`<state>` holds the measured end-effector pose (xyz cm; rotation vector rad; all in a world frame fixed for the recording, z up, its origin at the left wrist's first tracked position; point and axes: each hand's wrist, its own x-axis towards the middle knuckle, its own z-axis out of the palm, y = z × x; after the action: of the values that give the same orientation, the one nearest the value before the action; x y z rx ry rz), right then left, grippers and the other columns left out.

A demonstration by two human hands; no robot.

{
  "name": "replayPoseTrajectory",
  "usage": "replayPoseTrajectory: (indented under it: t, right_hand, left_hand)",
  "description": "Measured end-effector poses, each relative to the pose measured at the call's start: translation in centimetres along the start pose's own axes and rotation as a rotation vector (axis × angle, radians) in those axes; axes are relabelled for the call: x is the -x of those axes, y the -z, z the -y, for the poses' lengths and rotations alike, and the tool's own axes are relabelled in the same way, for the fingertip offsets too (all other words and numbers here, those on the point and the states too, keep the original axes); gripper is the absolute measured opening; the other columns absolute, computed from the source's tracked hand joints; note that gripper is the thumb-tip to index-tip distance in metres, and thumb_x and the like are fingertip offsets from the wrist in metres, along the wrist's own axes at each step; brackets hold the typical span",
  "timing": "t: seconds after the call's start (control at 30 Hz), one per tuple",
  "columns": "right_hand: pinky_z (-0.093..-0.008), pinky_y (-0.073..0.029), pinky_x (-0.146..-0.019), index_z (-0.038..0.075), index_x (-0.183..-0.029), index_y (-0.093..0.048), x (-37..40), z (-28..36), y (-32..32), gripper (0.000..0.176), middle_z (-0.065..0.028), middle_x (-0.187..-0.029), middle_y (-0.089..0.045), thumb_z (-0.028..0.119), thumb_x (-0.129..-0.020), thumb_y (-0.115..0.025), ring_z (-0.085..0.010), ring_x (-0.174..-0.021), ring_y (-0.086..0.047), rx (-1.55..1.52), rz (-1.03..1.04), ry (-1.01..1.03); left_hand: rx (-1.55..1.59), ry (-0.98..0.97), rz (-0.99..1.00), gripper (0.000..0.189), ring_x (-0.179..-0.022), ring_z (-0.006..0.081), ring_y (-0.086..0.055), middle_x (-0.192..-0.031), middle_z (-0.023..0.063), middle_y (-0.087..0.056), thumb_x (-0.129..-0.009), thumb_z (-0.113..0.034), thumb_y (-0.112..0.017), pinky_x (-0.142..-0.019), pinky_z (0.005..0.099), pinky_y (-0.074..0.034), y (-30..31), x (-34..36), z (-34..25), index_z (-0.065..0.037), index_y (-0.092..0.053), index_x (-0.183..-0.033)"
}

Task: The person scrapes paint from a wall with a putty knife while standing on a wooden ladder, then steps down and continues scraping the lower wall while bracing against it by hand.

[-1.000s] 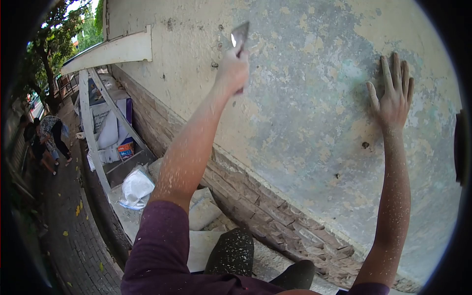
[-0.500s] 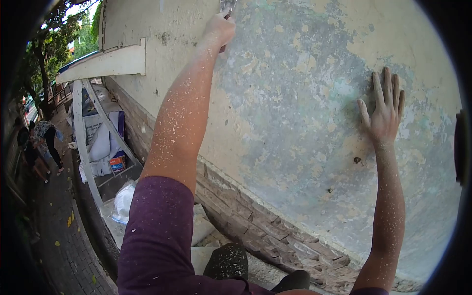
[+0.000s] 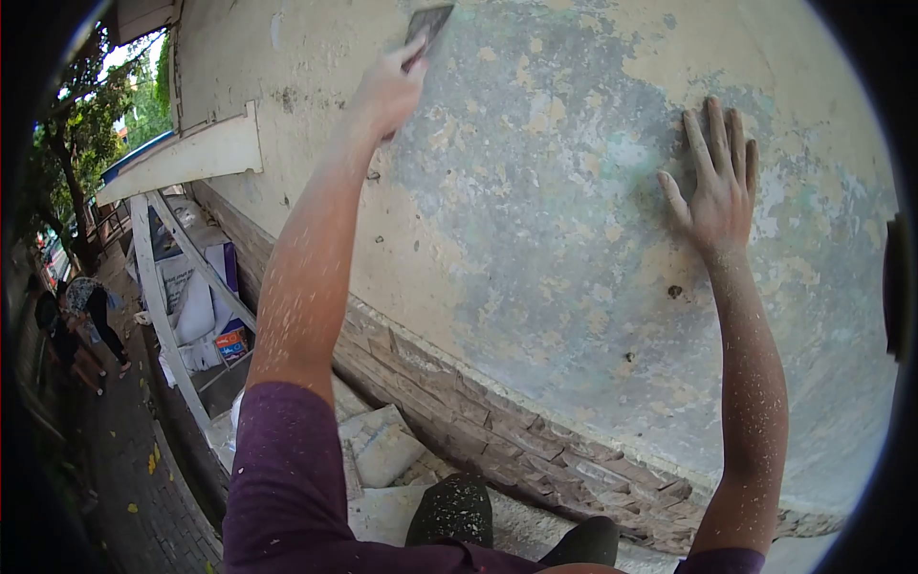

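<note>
My left hand (image 3: 390, 91) is wrapped round the handle of a scraper (image 3: 432, 23) with a flat, wide metal blade. The blade lies at the upper edge of a grey-green patch on the wall (image 3: 535, 182), where the cream paint has come off in flecks. My right hand (image 3: 724, 201) rests flat on the same wall, fingers stretched upward and dusted pale. Paint chips cling to both forearms. Small flakes (image 3: 374, 176) show just below the scraper.
A stone ledge (image 3: 497, 411) runs along the wall's foot. To the left, a white metal frame (image 3: 158, 277) stands before sacks and a colourful box (image 3: 231, 344). Two people (image 3: 86, 316) are on the paved path (image 3: 124, 459), with trees behind.
The view has shifted, bringing the scraper's blade fully into sight. My left hand appears lower and further left, its wrist turned. My right hand stays flat on the wall. Flakes have appeared below the scraper.
</note>
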<state>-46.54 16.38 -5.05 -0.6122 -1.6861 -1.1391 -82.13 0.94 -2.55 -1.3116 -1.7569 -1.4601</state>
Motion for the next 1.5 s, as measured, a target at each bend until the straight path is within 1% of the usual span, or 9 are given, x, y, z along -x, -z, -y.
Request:
replayPoseTrajectory:
  t: [0.17,0.23,0.37,0.47,0.63,0.73,0.93,1.0,1.5]
  right_hand:
    - [-0.0438,-0.007,-0.117,0.026,-0.145,-0.031,0.1,0.2,0.3,0.067,0.0012,-0.154,-0.019,0.055,-0.087,-0.047,-0.0222,-0.143,-0.013,-0.014,0.009,-0.024]
    - [-0.0439,-0.008,-0.117,0.026,-0.145,-0.031,0.2,0.3,0.1,0.067,0.0010,-0.154,-0.019,0.055,-0.087,-0.047,-0.0222,-0.143,-0.013,-0.021,0.012,-0.013]
    - [-0.0446,-0.007,-0.117,0.027,-0.145,-0.032,0.2,-0.2,0.2,0.069,0.0003,-0.154,-0.020,0.058,-0.085,-0.047,-0.0218,-0.143,-0.013,-0.054,0.008,-0.004]
    - [-0.0449,-0.007,-0.117,0.027,-0.144,-0.033,0.2,0.0,0.4,0.068,0.0003,-0.153,-0.021,0.058,-0.085,-0.047,-0.0217,-0.143,-0.014,-0.045,0.016,-0.030]
    - [-0.0448,-0.009,-0.117,0.026,-0.144,-0.034,-0.1,-0.1,0.2,0.068,-0.0001,-0.153,-0.022,0.058,-0.085,-0.048,-0.0217,-0.142,-0.015,-0.026,0.013,-0.020]
    - [-0.0448,-0.010,-0.117,0.025,-0.143,-0.035,0.3,-0.2,0.4,0.067,-0.0003,-0.153,-0.023,0.058,-0.086,-0.048,-0.0219,-0.142,-0.016,-0.066,0.001,-0.022]
    - [-0.0460,-0.010,-0.117,0.024,-0.142,-0.038,0.5,0.0,0.0,0.066,-0.0007,-0.152,-0.024,0.059,-0.086,-0.046,-0.0223,-0.142,-0.017,-0.082,-0.036,-0.019]
    - [-0.0462,-0.010,-0.117,0.024,-0.141,-0.038,0.3,-0.2,0.0,0.066,-0.0008,-0.152,-0.024,0.059,-0.086,-0.045,-0.0220,-0.142,-0.017,-0.076,-0.031,-0.011]
    - [-0.0462,-0.007,-0.117,0.024,-0.141,-0.038,0.3,-0.6,0.8,0.068,-0.0005,-0.153,-0.023,0.062,-0.086,-0.043,-0.0224,-0.142,-0.016,-0.098,0.057,-0.010]
  left_hand:
    - [-0.193,-0.432,-0.084,0.042,-0.053,0.0159,-0.054,-0.073,0.0107,-0.063,-0.095,-0.023,-0.046,-0.053,0.0312,-0.045,-0.3,1.8,2.9,-0.017,-0.046,-0.137]
    - [-0.034,0.330,0.167,0.045,-0.078,0.0201,-0.061,-0.117,0.0188,-0.062,-0.093,-0.021,-0.048,-0.078,0.0344,-0.048,2.3,-1.7,-3.7,-0.017,-0.045,-0.138]
    - [-0.056,0.345,0.151,0.046,-0.070,0.0198,-0.060,-0.101,0.0170,-0.066,-0.093,-0.021,-0.048,-0.072,0.0341,-0.049,1.2,0.2,-0.5,-0.017,-0.045,-0.138]
    - [-0.338,-0.684,-0.303,0.046,-0.049,0.0179,-0.052,-0.070,0.0098,-0.062,-0.094,-0.024,-0.046,-0.055,0.0335,-0.047,-2.0,1.8,7.6,-0.016,-0.043,-0.139]
    - [-0.055,0.498,0.083,0.044,-0.069,0.0181,-0.059,-0.098,0.0140,-0.067,-0.095,-0.023,-0.046,-0.071,0.0338,-0.049,3.0,-4.0,-3.5,-0.020,-0.044,-0.139]
    - [-0.130,0.128,0.105,0.041,-0.120,0.0264,-0.052,-0.130,0.0172,-0.055,-0.095,-0.025,-0.047,-0.101,0.0347,-0.037,2.9,-1.7,0.3,-0.013,-0.049,-0.135]
    - [-0.116,-0.244,-0.024,0.043,-0.099,0.0259,-0.062,-0.116,0.0201,-0.062,-0.094,-0.023,-0.047,-0.087,0.0356,-0.045,-1.5,-0.3,-2.2,-0.014,-0.047,-0.136]
    - [-0.020,0.272,0.109,0.044,-0.099,0.0254,-0.063,-0.118,0.0198,-0.061,-0.094,-0.023,-0.047,-0.085,0.0338,-0.046,0.7,-3.4,-9.4,-0.012,-0.047,-0.136]
    - [-0.139,0.330,0.173,0.043,-0.082,0.0283,-0.064,-0.109,0.0206,-0.064,-0.097,-0.029,-0.040,-0.075,0.0385,-0.050,2.2,-4.4,-11.2,-0.014,-0.045,-0.137]
